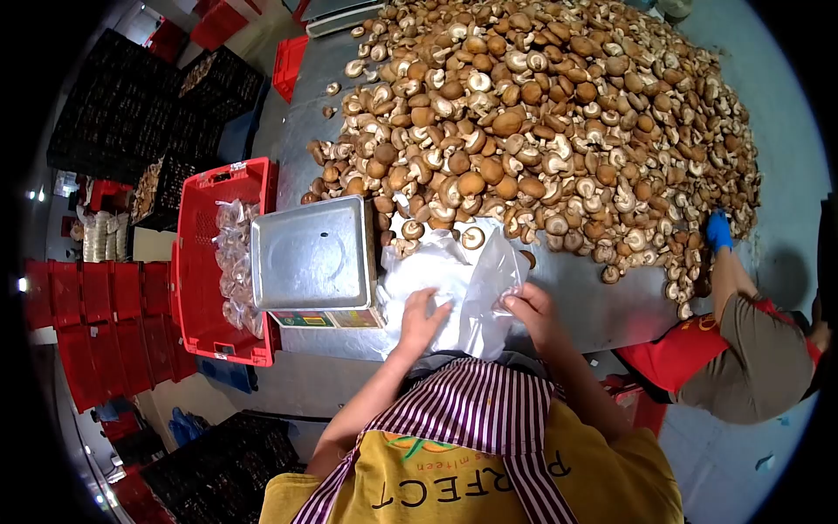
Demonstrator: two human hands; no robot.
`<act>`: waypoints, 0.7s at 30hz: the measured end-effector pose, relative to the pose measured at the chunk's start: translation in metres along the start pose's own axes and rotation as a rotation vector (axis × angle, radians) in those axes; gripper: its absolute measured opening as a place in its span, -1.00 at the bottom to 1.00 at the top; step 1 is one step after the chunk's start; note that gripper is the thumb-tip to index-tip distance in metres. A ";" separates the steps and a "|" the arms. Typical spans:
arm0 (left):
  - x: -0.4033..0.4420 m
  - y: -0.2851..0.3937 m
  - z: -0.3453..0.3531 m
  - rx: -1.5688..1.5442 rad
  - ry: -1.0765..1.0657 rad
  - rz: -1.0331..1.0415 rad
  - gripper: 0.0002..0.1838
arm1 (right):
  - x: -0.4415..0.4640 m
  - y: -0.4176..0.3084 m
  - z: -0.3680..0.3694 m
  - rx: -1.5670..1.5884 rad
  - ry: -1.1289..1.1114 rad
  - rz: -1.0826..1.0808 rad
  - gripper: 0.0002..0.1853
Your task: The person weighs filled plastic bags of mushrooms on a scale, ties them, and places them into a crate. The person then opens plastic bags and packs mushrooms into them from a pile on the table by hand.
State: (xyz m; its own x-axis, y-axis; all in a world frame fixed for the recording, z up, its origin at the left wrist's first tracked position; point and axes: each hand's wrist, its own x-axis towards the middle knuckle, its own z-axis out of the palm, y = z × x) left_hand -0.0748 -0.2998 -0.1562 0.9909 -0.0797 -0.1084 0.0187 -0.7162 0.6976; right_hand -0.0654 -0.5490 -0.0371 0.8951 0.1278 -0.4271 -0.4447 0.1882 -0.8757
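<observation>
Clear plastic bags lie at the table's near edge, in front of my body. My left hand rests on them, fingers spread. On the right side, my right hand pinches the edge of one bag between thumb and fingers. Just beyond the bags spreads a large pile of brown mushrooms, with a few loose mushrooms touching the plastic. Left of the bags stands a scale with a metal tray, which holds only a small dark speck.
A red crate with bagged mushrooms stands left of the scale. Stacked red crates and black crates are farther left. At the right, a co-worker's blue-gloved hand touches the pile.
</observation>
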 end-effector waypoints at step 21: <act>0.000 0.120 -0.048 -0.498 -0.168 0.251 -0.87 | -0.008 0.019 0.006 0.357 -0.143 0.213 -0.79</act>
State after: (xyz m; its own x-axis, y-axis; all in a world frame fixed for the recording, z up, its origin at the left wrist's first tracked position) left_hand -0.0662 -0.3529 -0.0385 0.9390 -0.3432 0.0212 -0.1137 -0.2518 0.9611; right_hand -0.0812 -0.5411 -0.0491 0.7799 0.3293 -0.5322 -0.6246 0.4641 -0.6281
